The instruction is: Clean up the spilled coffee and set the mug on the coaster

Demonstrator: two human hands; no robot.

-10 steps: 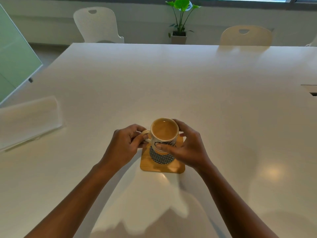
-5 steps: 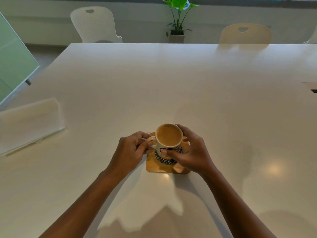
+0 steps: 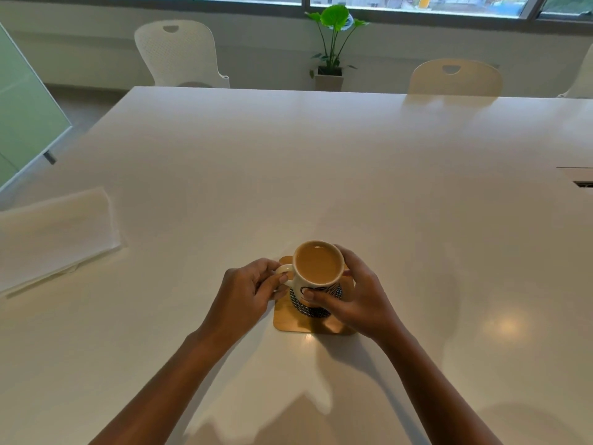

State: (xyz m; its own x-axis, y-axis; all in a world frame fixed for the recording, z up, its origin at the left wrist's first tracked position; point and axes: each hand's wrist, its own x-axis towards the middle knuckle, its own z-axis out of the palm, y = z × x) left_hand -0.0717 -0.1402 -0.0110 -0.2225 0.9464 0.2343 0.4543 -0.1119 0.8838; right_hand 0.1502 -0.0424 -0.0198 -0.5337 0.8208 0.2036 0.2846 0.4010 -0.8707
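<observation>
Far left of both hands: one green-tinted glass panel (image 3: 22, 101) at the frame edge, and one stack of white paper napkins (image 3: 54, 236) lying flat on the white table (image 3: 321, 175), well apart from the fingers. Behind the table: one white chair (image 3: 178, 53) on the left, one potted plant (image 3: 332, 46) near the middle, one cream chair (image 3: 454, 77) further right, plus the edge of one more chair (image 3: 582, 78) at the right border, so three chairs counted. Left hand (image 3: 247, 293): fingers curled, thumb and forefinger pinching the handle of the one mug (image 3: 316, 277); the rest of its fingers are tucked under and I cannot tell how they lie. Mug is upright, cream with a dark patterned band, filled with milky coffee close to the rim, sitting between the two hands, handle pointing at the left fingers. Under it: one square wooden coaster (image 3: 295, 322); the mug's base looks down on it, set toward the coaster's far half, with bare wood showing just below the fingertips of both hands. Right hand (image 3: 356, 300): fingers wrapped round the far and right side of the mug body, thumb pressed on the near face over the black print. Far right of the fingers: one cable cutout (image 3: 582, 183) in the tabletop, at the frame edge.
</observation>
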